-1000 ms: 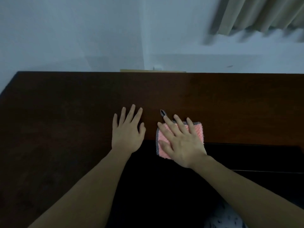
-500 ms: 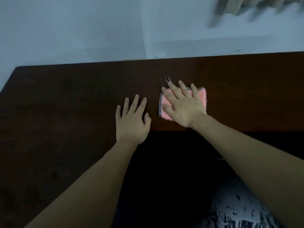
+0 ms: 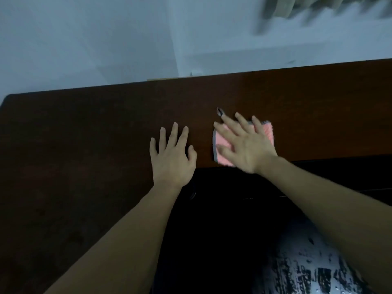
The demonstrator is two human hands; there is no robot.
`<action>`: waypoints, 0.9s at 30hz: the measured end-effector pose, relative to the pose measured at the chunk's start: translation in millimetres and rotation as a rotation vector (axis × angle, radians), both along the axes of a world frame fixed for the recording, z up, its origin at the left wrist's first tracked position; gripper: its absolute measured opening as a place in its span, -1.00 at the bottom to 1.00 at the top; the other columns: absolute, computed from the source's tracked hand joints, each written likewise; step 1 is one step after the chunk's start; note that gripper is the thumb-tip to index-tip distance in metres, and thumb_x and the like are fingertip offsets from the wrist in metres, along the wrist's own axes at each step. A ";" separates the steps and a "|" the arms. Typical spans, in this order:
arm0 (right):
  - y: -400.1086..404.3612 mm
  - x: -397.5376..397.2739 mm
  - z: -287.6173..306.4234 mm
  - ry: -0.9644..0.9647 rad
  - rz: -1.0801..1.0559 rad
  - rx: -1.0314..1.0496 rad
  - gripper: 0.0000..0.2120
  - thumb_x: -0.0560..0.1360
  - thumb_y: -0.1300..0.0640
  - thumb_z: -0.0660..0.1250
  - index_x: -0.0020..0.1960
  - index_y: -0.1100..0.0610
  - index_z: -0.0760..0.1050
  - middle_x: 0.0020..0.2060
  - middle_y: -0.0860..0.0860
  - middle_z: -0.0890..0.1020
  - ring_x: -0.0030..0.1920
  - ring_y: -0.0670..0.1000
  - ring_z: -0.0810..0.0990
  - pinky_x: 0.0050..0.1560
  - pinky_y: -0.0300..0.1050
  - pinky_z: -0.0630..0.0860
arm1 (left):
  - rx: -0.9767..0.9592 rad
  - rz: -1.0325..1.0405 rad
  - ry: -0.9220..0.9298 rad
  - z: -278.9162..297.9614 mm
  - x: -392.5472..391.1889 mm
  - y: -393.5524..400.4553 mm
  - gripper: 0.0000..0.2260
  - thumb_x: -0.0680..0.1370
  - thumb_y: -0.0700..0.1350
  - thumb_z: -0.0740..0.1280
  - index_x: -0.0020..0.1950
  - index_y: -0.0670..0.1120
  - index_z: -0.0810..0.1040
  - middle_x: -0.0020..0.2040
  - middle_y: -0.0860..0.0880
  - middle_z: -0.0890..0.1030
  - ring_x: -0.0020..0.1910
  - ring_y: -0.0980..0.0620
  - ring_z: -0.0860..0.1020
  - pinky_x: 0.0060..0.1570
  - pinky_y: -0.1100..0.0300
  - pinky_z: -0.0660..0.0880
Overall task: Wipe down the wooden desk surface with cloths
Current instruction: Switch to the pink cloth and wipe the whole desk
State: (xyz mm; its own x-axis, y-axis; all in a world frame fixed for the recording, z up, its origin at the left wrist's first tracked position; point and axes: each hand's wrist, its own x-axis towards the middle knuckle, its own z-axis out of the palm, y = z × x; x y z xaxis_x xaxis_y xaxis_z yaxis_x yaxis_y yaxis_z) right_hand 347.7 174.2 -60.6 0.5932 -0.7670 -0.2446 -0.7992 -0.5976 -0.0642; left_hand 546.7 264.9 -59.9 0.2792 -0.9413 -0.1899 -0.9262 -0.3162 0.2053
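A dark wooden desk (image 3: 84,145) fills the middle of the view. A small pink cloth (image 3: 267,133) with a grey edge and a striped loop lies near the desk's front edge. My right hand (image 3: 244,143) presses flat on the cloth with spread fingers and covers most of it. To the left of the cloth my left hand (image 3: 171,158) rests flat on the bare wood, fingers spread, holding nothing.
A pale wall (image 3: 106,39) stands behind the desk's far edge, with a curtain (image 3: 318,7) at the top right. Below the front edge is a dark recess (image 3: 233,219). Patterned fabric (image 3: 307,268) shows at the bottom right.
My right hand pushed the cloth away toward the far edge, then drew it back to the front edge. My left hand stayed flat on the wood. The camera shifted.
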 end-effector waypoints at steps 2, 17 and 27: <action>-24.7 10.3 -3.1 0.000 -0.072 -0.037 -0.36 0.61 -0.34 -0.25 0.64 -0.18 -0.21 0.65 -0.08 -0.14 0.63 0.08 -0.20 0.58 0.25 -0.21 | 0.002 -0.008 0.000 -1.6 0.6 -0.8 -0.48 0.70 0.14 0.00 0.65 0.16 -0.02 0.67 0.06 -0.08 0.64 -0.07 -0.16 0.58 -0.16 -0.14; 93.3 -2.5 -1.5 0.014 0.091 0.058 -0.29 0.55 -0.45 -0.31 0.62 -0.20 -0.29 0.60 -0.13 -0.29 0.61 0.07 -0.34 0.55 0.26 -0.32 | -0.057 0.002 -0.023 -7.0 -0.3 1.8 -0.48 0.68 0.14 -0.04 0.66 0.13 0.01 0.67 0.03 -0.04 0.64 -0.11 -0.12 0.58 -0.20 -0.12; 38.8 26.6 -3.5 0.060 0.002 -0.019 -0.17 0.47 -0.52 -0.35 0.63 -0.16 -0.29 0.63 -0.08 -0.24 0.62 0.08 -0.29 0.57 0.27 -0.25 | -0.050 -0.004 -0.026 -6.9 0.1 0.4 -0.48 0.69 0.14 -0.03 0.65 0.13 0.00 0.67 0.03 -0.05 0.64 -0.11 -0.12 0.58 -0.20 -0.13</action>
State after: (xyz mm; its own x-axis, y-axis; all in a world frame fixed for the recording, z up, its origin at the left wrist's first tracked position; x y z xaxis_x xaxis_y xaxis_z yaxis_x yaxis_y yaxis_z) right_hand 374.3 213.0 -64.1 0.5791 -0.7710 -0.2647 -0.8004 -0.5995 -0.0049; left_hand 546.8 265.3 -66.8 0.2796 -0.9505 -0.1353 -0.9327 -0.3024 0.1966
